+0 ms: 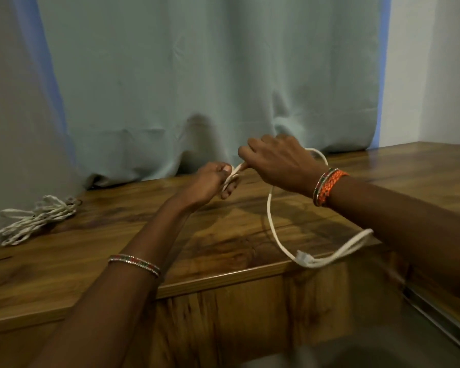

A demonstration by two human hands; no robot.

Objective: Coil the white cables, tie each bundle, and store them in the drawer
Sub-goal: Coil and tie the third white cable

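A smooth white cable [272, 221] loops over the wooden tabletop [117, 248] and hangs past its front edge, where its white connector [304, 257] dangles. My left hand [213, 183] pinches a small fold of this cable between thumb and fingers. My right hand [279, 162] grips the same cable just beside it, fingers curled round it, and the cable runs on behind my right wrist. A second white cable bundle [37, 217], twisted and coiled, lies at the far left of the tabletop by the wall.
A pale green curtain [197, 88] hangs down to the back edge of the tabletop. Below the front edge is the wooden cabinet front [250, 314]. A metal rail [436, 312] runs at the lower right. A white wall stands at the right.
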